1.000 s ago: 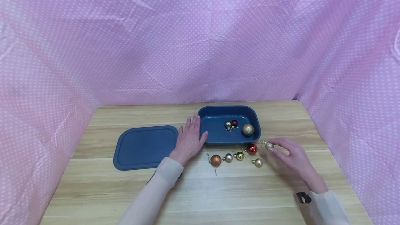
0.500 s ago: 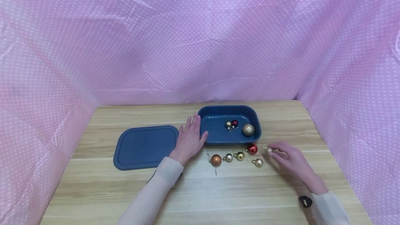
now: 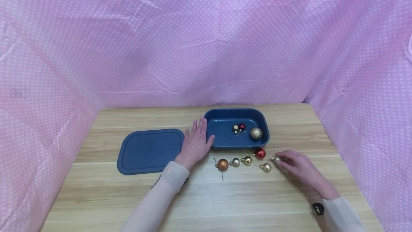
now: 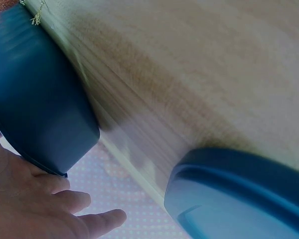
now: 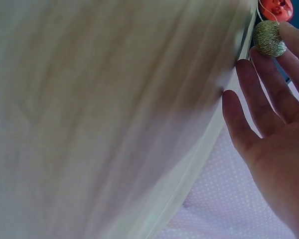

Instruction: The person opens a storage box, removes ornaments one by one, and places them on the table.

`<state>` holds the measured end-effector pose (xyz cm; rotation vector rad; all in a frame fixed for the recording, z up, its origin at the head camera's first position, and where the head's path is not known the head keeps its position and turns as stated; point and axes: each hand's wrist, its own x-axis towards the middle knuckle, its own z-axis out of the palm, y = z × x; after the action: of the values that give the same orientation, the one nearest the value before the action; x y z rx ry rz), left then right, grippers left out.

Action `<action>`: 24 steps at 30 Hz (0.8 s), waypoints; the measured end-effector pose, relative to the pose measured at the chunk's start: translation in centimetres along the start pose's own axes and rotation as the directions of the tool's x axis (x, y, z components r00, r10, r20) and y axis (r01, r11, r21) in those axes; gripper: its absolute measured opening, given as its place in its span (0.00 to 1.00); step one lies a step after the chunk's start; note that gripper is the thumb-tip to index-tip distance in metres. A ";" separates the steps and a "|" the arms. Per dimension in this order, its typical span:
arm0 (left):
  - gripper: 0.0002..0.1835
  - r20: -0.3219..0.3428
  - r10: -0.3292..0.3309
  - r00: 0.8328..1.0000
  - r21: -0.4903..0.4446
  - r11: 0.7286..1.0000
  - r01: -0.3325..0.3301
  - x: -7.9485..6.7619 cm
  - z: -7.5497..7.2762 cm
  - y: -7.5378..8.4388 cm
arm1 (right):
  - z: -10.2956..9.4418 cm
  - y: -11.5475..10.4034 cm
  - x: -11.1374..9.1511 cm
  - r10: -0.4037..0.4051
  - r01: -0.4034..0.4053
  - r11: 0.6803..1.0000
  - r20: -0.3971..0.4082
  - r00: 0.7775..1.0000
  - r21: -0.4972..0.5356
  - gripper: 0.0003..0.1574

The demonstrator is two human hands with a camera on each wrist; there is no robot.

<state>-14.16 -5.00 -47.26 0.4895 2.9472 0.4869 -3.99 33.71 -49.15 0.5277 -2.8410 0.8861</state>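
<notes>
Two hands in head view: L hand [image 3: 194, 144] w/ fingers straight, resting against the blue box [image 3: 219, 131], gripping nothing; lid [image 3: 151, 151] just left of it. R hand [image 3: 299, 169] pinches a glittery gold bauble [image 3: 275, 158], outside the box; red bauble [image 3: 260, 153] & pale gold bauble [image 3: 266, 167] just left of that hand, copper bauble [image 3: 222, 164] farther left, toward L hand. Step is prob. boxing baubles one by one; next move likely calls for lifting this one over the rim w/o knocking the red one. L-wrist view: fingers by the box wall, lid apart from them. R-wrist view: glittery gold bauble at the fingertips, other fingers loosely spread. No brands, labels or writing legible
</notes>
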 end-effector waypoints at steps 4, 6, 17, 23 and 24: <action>0.42 -0.003 0.005 1.000 -0.001 1.000 -0.005 0.0 0.0 0.0 | -0.1 0.1 0.0 -0.013 0.012 1.000 -0.003 1.000 -0.017 0.19; 0.42 -0.006 0.009 1.000 0.001 1.000 -0.009 0.0 0.0 0.0 | -0.1 0.0 0.1 -0.011 0.011 1.000 0.000 1.000 -0.027 0.19; 0.42 -0.013 0.015 1.000 0.009 1.000 -0.015 0.1 0.1 -0.1 | -0.3 -0.3 0.3 0.015 -0.013 0.999 0.051 0.999 -0.045 0.20; 0.42 -0.008 0.006 1.000 0.011 1.000 -0.006 0.1 0.1 -0.1 | -0.3 -0.2 0.3 0.038 -0.035 0.999 0.074 0.997 -0.042 0.21; 0.42 -0.008 0.005 1.000 0.011 1.000 -0.005 0.1 0.1 -0.1 | -0.4 -0.3 0.3 0.044 -0.041 0.998 0.080 0.996 -0.040 0.20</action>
<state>-14.27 -5.03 -47.35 0.4979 2.9588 0.4740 -4.13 33.65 -48.65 0.5121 -2.9464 0.8333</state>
